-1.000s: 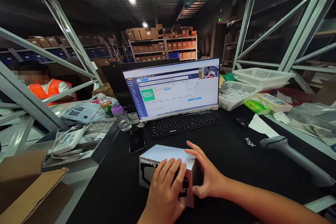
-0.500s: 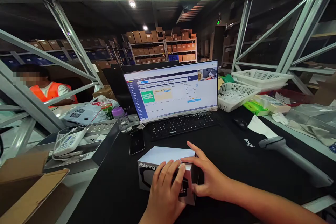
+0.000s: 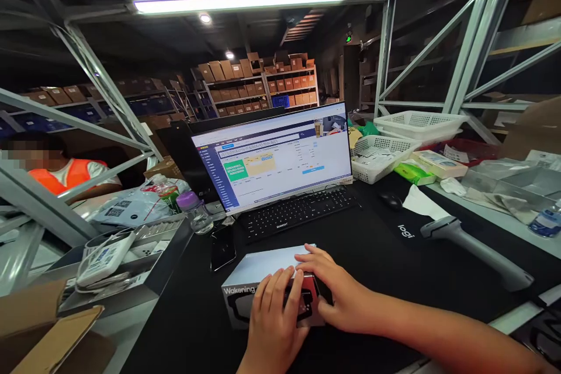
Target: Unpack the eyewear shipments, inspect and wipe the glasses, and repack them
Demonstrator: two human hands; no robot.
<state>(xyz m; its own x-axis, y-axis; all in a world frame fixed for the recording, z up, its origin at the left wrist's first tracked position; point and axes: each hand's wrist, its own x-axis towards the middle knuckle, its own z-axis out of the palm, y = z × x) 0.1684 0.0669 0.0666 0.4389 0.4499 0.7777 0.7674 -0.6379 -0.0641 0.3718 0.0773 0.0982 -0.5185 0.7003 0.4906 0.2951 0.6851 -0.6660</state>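
A white product box (image 3: 256, 267) printed "Wakening" lies on the black desk mat (image 3: 377, 257) in front of me. My left hand (image 3: 274, 318) rests over the box's near face, fingers curled onto its top edge. My right hand (image 3: 335, 289) grips the box's right end, fingers lying across the top and thumb low on the side. Both hands hold the box.
Behind the box stand a black keyboard (image 3: 298, 210), a lit monitor (image 3: 272, 155), a phone (image 3: 222, 247) and a bottle (image 3: 193, 213). A mouse (image 3: 390, 200) and barcode scanner (image 3: 473, 248) lie right, white baskets (image 3: 416, 125) beyond. Left are cardboard (image 3: 39, 327) and a person in an orange vest (image 3: 65, 174).
The view has shifted right and down. My right hand's fingers have slid further over the box top, and the box has turned slightly so its printed front faces me more.
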